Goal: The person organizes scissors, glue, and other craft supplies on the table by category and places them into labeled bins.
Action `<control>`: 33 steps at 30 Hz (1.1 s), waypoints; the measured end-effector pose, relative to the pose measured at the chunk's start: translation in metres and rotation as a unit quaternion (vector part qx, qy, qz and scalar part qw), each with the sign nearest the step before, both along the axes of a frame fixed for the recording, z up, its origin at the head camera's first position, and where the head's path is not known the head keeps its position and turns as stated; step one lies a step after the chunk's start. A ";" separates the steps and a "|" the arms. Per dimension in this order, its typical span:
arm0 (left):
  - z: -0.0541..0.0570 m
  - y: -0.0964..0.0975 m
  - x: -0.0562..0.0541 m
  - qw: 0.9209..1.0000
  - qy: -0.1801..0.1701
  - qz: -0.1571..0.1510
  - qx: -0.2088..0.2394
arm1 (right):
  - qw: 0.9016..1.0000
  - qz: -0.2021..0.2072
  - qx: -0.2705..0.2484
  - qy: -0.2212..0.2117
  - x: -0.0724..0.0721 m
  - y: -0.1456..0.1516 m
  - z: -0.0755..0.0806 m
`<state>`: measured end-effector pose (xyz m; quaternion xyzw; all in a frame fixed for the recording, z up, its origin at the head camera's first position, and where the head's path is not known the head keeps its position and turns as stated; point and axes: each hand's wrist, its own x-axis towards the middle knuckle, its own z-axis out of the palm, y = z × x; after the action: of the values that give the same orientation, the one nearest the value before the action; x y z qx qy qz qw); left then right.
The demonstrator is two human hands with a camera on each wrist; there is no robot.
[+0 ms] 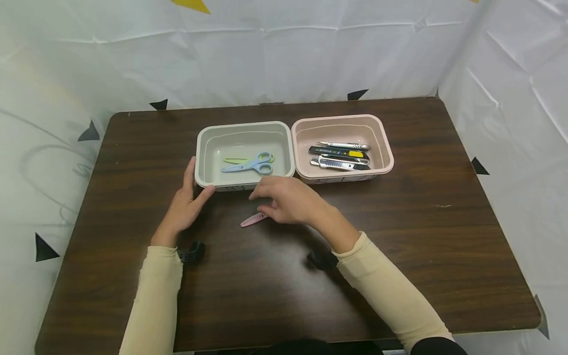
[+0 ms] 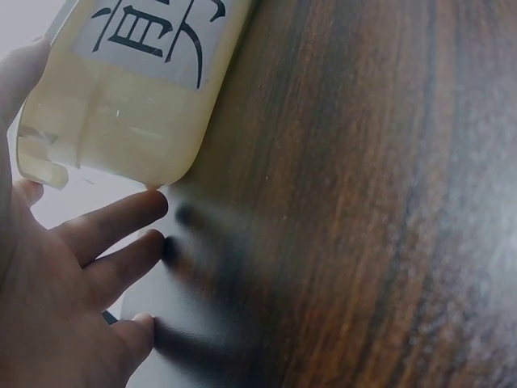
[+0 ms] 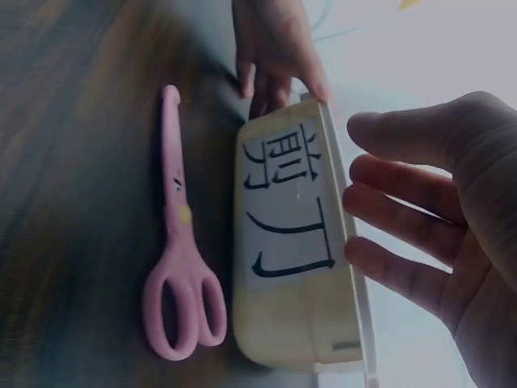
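My left hand point(image 1: 179, 207) is at the front left corner of a pale grey-green bin point(image 1: 239, 138). Its thumb lies at the rim and its fingers extend loosely along the side, as the left wrist view shows. Over the table in front of this bin hovers my right hand point(image 1: 290, 199), fingers loosely bent and nothing in them. Beneath it lie pink scissors point(image 3: 179, 210), closed, flat on the table beside the bin's labelled front; their handles are hidden in the head view. Blue scissors point(image 1: 248, 166) rest in the bin, partly covering a light green pair point(image 1: 235, 160).
A pink bin point(image 1: 339, 129) stands against the right side of the grey-green one. It holds several cutters, among them a black and yellow utility knife point(image 1: 337, 152) and a silver one point(image 1: 339, 163). White sheeting point(image 1: 293, 64) hangs behind the brown table point(image 1: 426, 222).
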<state>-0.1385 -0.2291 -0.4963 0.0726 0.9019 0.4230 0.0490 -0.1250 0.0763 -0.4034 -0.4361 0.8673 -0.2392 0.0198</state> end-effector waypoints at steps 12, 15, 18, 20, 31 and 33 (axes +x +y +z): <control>0.001 0.000 0.000 1.000 0.007 -0.009 0.009 | 0.995 -0.022 0.097 0.018 0.009 0.011 -0.031; 0.001 0.000 0.001 1.000 0.006 -0.007 0.012 | 0.993 -0.030 0.111 0.035 0.009 0.012 -0.038; 0.000 -0.001 0.001 1.000 0.006 -0.006 0.011 | 0.991 -0.035 0.125 0.035 0.010 0.013 -0.044; 0.000 -0.001 0.002 1.000 0.005 -0.004 0.011 | 0.990 -0.038 0.130 0.031 0.011 0.014 -0.047; -0.001 -0.001 0.002 1.000 0.009 -0.002 0.007 | 0.991 -0.043 0.123 0.018 0.009 0.014 -0.058; 0.000 -0.001 0.001 1.000 0.007 0.000 0.007 | 0.992 -0.044 0.121 0.017 0.009 0.014 -0.058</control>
<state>-0.1370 -0.2300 -0.4968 0.0759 0.8994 0.4285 0.0420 -0.1162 0.0906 -0.4619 -0.3959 0.9085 -0.1257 0.0467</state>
